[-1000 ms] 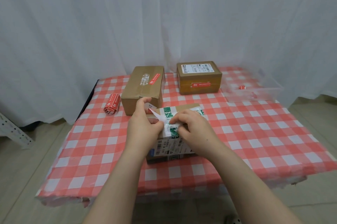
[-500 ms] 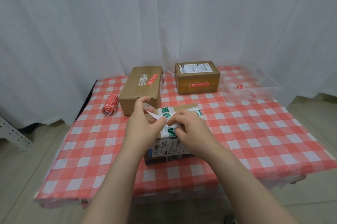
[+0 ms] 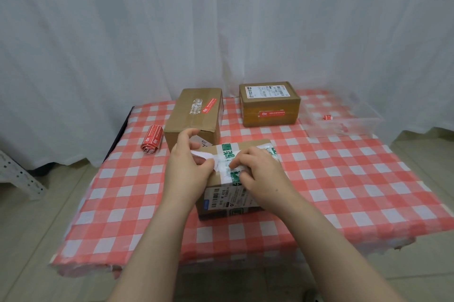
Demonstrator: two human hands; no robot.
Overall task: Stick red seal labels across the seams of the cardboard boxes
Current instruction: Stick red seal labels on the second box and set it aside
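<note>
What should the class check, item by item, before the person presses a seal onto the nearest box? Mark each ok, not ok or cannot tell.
1. Near box lies flat on the table: ok.
2. Left hand pinches the white strip: ok.
3. Strip shows a red face: cannot tell; only white shows.
4. Seam on the near box is free: cannot tell; the right hand and the green-printed tape cover it.
5. Left far box bears its top label, right far box its front label: ok.
6. Label roll lies left of the boxes, likely within reach: ok.
</note>
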